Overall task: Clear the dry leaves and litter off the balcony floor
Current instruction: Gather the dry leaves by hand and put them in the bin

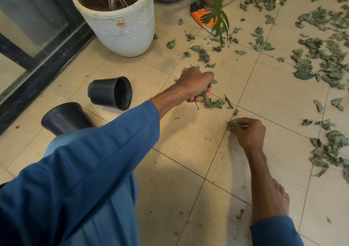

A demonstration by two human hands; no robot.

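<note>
Dry grey-green leaves [324,64] lie scattered over the beige floor tiles [188,132], thickest at the right and far right. My left hand [196,84] is closed around a bunch of dry leaves, held just above a small cluster of leaves [213,103] on the floor. Nearer to me, my right hand [249,132] pinches a single dry leaf [233,124] against the tile at a grout line. Both arms wear blue sleeves.
Two empty black plastic pots [111,92] [64,117] lie tipped over at the left. A large white planter [119,18] stands behind them beside a glass door frame [28,60]. An orange and black object [204,16] lies by other pots at the back. A bare foot [281,198] rests at lower right.
</note>
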